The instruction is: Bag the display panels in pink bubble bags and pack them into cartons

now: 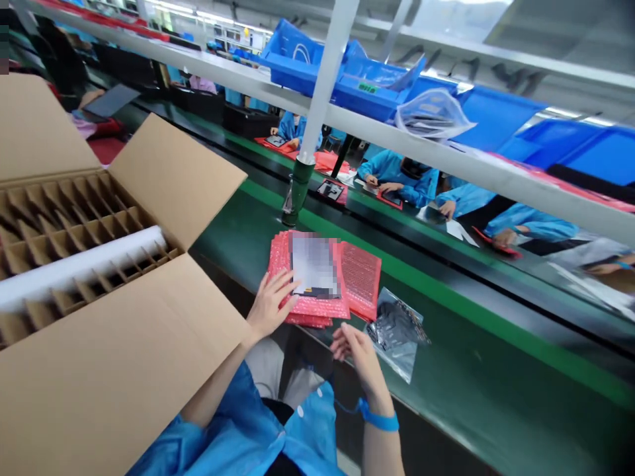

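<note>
The fingers of the left hand (pixel 270 305) are spread wide and lie flat on the near edge of a stack of pink bubble pouches (pixel 317 308), with the fingertips (pixel 290 281) touching the top pouch. Nothing is gripped between them. The fingers of the right hand (pixel 358 357) are curled and drawn narrowly together, with their tips (pixel 343 338) just short of the stack's near corner. Whether they pinch anything thin cannot be told.

The stack lies flat, slightly fanned, and its long axis runs away from the person toward the far side of the bench. A blurred white label (pixel 315 268) faces up on the top pouch. Just right of the stack, and touching it, lies a single pink bubble pouch (pixel 361 281). Below that pouch and just beside the right fingertips is a crumpled silvery anti-static bag (pixel 397 337). A blue wrist strap (pixel 380 418) circles the right wrist.

Left of the stack stands an open cardboard carton (pixel 119 357) with brown cardboard dividers (pixel 64 231) and a white tube (pixel 74 268) lying across them. The stack rests on a green-edged work bench (pixel 471 357). Beyond it rise a pole with a green base (pixel 298 193) and a shelf (pixel 397 125) holding blue bins (pixel 302 59). Co-workers in blue smocks (pixel 397 178) sit across the bench.
</note>
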Tool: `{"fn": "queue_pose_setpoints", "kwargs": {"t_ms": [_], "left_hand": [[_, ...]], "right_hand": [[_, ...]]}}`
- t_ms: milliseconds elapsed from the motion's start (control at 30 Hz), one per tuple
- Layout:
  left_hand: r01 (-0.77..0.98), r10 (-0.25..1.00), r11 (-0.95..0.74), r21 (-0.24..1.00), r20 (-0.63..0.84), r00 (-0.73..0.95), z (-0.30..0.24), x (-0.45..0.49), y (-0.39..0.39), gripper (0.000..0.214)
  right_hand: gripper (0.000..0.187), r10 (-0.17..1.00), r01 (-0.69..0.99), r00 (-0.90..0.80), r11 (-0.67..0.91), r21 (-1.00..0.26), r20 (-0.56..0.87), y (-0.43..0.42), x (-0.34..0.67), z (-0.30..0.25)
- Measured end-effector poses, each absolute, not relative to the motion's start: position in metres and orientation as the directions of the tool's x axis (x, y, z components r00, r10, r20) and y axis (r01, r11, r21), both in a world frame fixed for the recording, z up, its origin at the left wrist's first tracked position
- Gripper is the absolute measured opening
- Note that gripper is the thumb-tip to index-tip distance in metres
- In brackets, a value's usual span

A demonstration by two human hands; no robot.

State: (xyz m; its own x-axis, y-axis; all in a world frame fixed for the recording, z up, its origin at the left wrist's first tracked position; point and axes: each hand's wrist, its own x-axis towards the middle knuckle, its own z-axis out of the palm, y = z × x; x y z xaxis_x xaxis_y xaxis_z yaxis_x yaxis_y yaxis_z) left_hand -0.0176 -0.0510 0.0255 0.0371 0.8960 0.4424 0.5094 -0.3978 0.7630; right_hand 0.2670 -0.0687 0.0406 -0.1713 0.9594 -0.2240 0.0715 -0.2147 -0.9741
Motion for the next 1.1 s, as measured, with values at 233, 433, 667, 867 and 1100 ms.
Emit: {"fn": "queue_pose_setpoints", "kwargs": {"t_ms": [233,433,667,867,1100], "left_hand": [[0.476,0.882,-0.449,0.756,0.46,0.1,0.022,-0.005,-0.033,0.031],[0.417,0.886,-0.458,0.785,0.444,0.135,0.02,-0.011,-0.026,0.029],[0.399,0.902,-0.431,0.81,0.394,0.175,0.016,-0.017,-0.023,0.027],[0.398,0.907,-0.42,0.815,0.394,0.15,0.015,-0.014,-0.023,0.027],[0.396,0.893,-0.448,0.801,0.418,0.165,0.013,-0.015,-0.024,0.026]], "right_hand": [[0.067,0.903,0.532,0.374,-0.021,-0.847,0.213,-0.07,0.386,0.023],[0.071,0.91,0.822,0.303,-0.1,-0.56,0.282,-0.056,0.426,-0.004],[0.046,0.871,0.75,0.488,-0.386,-0.537,0.055,-0.028,0.424,-0.01],[0.027,0.814,0.667,0.571,-0.536,-0.517,-0.108,-0.016,0.428,-0.005],[0.033,0.796,0.635,0.586,-0.567,-0.525,-0.151,-0.013,0.43,-0.008]]}}
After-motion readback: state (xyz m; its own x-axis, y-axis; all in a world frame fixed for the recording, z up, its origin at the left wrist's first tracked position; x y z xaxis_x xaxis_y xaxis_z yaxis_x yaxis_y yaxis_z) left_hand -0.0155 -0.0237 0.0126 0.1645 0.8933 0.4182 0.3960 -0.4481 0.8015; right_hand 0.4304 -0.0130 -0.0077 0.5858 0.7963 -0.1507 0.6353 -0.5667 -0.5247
